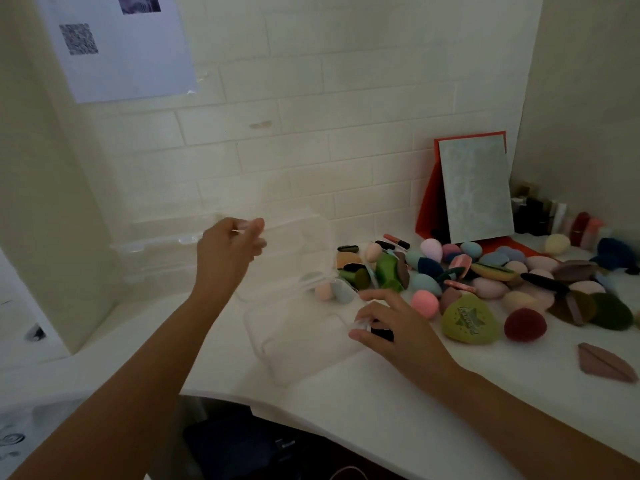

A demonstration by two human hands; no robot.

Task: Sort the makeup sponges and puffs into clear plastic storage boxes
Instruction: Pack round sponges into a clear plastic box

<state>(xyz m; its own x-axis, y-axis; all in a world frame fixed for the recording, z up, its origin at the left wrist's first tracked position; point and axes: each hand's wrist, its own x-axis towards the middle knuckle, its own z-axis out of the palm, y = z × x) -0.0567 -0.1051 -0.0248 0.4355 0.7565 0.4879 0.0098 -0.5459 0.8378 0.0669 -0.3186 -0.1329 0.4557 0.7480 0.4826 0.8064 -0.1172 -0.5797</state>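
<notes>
A heap of coloured makeup sponges and puffs (pixel 491 271) covers the right of the white counter. My left hand (pixel 228 247) pinches the edge of a clear plastic lid (pixel 294 233), raised above a clear box (pixel 277 265). A second clear box (pixel 298 344) lies in front, near the counter's edge. My right hand (pixel 384 323) hovers over that box's right rim and holds a small dark puff (pixel 381 332). A pink sponge (pixel 323 291) and a pale blue sponge (pixel 343 292) lie between the boxes.
More clear boxes (pixel 156 244) are stacked against the tiled wall at left. A red-framed mirror (pixel 474 188) stands at the back right with small cosmetic bottles (pixel 554 216) beside it. A green heart-shaped puff (pixel 469 318) and a maroon puff (pixel 524 323) lie nearest my right hand.
</notes>
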